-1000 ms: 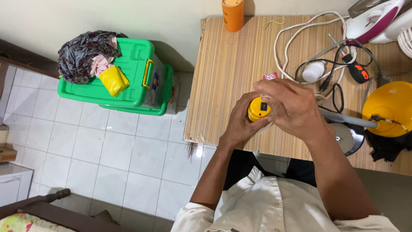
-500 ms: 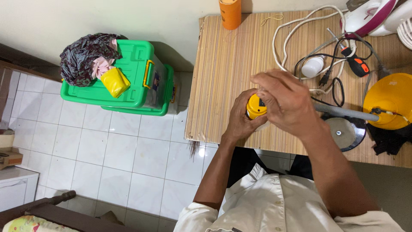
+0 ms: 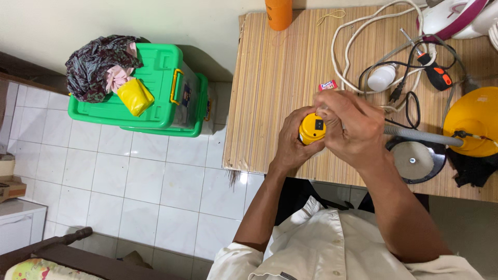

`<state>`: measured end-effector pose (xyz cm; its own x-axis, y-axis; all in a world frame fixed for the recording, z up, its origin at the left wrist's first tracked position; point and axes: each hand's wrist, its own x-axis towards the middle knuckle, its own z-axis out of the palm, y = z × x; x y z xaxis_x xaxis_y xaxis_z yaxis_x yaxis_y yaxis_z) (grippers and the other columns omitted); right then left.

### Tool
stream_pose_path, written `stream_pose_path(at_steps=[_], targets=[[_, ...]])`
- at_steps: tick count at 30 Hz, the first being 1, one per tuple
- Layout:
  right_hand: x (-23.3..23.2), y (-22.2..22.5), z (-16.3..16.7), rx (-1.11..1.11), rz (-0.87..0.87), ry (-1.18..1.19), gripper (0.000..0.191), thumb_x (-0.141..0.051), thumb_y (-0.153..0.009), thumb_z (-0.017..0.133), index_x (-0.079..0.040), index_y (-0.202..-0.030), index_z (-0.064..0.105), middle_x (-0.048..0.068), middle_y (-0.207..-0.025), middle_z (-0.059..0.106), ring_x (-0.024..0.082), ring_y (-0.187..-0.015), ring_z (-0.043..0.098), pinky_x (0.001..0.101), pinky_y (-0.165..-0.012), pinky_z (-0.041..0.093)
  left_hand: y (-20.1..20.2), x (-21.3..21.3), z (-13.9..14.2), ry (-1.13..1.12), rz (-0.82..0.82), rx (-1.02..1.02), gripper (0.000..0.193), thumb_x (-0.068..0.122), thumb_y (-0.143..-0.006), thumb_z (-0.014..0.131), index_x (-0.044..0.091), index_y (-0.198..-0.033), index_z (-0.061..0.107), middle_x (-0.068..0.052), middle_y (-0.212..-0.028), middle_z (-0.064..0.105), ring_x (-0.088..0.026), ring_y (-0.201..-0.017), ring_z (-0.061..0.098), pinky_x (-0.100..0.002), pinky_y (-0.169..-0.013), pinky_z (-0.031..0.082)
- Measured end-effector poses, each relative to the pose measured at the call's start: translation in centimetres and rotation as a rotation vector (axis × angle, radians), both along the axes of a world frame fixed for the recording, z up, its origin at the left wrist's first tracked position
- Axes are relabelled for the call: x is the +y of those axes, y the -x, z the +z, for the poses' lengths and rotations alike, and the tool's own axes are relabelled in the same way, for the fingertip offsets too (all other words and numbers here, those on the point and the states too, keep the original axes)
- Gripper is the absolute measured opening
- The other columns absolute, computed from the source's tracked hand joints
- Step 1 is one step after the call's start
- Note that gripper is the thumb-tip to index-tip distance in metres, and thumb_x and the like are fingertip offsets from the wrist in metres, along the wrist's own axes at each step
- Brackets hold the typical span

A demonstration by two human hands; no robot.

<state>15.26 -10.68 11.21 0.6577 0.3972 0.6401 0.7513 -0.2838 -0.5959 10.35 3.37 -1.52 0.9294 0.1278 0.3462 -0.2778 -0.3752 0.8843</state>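
A small yellow cylindrical device (image 3: pixel 312 128) with a dark square on its end sits between both my hands, above the near edge of the striped wooden table (image 3: pixel 270 93). My left hand (image 3: pixel 289 145) wraps around it from below and the left. My right hand (image 3: pixel 354 128) covers its right side, fingers curled over it. What the right fingers pinch is hidden.
On the table lie white and black cables (image 3: pixel 363 46), a screwdriver with an orange-and-black handle (image 3: pixel 433 70), a white plug (image 3: pixel 383 78), an orange bottle (image 3: pixel 279 13) and a yellow desk lamp (image 3: pixel 469 127) with a round base (image 3: pixel 415 161). A green storage box (image 3: pixel 155 98) with cloth on top stands on the tiled floor.
Both hands stay closed on the yellow device; it has shifted slightly in my grip. The view has drifted a little.
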Motion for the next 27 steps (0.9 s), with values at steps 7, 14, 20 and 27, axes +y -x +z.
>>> stream_pose_path(at_steps=[7, 14, 20, 27], targets=[[-1.6, -1.4, 1.8, -0.031, 0.163, 0.044, 0.025, 0.003, -0.1, 0.069, -0.002, -0.124, 0.063, 0.014, -0.106, 0.072, 0.029, -0.091, 0.073, 0.036, -0.081, 0.058, 0.3, -0.3, 0.2, 0.082, -0.003, 0.091, 0.076, 0.025, -0.077, 0.088, 0.013, -0.143, 0.054, -0.012, -0.14, 0.059, -0.031, -0.132, 0.06, -0.044, -0.113, 0.048], [-0.7, -0.7, 1.3, -0.12, 0.082, 0.044, 0.026, 0.005, -0.091, 0.065, 0.0, -0.117, 0.065, 0.016, -0.104, 0.072, 0.033, -0.098, 0.072, 0.0435, -0.095, 0.058, 0.1, -0.4, -0.4, 0.017, 0.013, 0.038, 0.075, 0.022, -0.076, 0.086, 0.012, -0.143, 0.053, -0.012, -0.139, 0.06, -0.03, -0.132, 0.06, -0.043, -0.113, 0.049], [-0.3, 0.0, 1.3, -0.096, 0.016, -0.017, 0.013, -0.005, -0.105, 0.068, -0.001, -0.117, 0.064, 0.013, -0.099, 0.069, 0.033, -0.097, 0.071, 0.0423, -0.095, 0.057, 0.1, -0.4, 0.5, 0.043, 0.012, 0.06, 0.073, 0.018, -0.074, 0.084, 0.011, -0.14, 0.053, -0.012, -0.139, 0.06, -0.03, -0.13, 0.061, -0.043, -0.112, 0.05], [-1.5, 0.3, 2.6, -0.065, 0.101, 0.048, 0.023, -0.014, -0.107, 0.064, 0.0, -0.126, 0.064, 0.016, -0.107, 0.068, 0.03, -0.094, 0.071, 0.0373, -0.08, 0.057, 0.8, -1.0, 1.7, 0.079, -0.015, 0.046, 0.07, 0.015, -0.079, 0.085, 0.006, -0.14, 0.052, -0.015, -0.134, 0.058, -0.028, -0.126, 0.061, -0.041, -0.108, 0.051]])
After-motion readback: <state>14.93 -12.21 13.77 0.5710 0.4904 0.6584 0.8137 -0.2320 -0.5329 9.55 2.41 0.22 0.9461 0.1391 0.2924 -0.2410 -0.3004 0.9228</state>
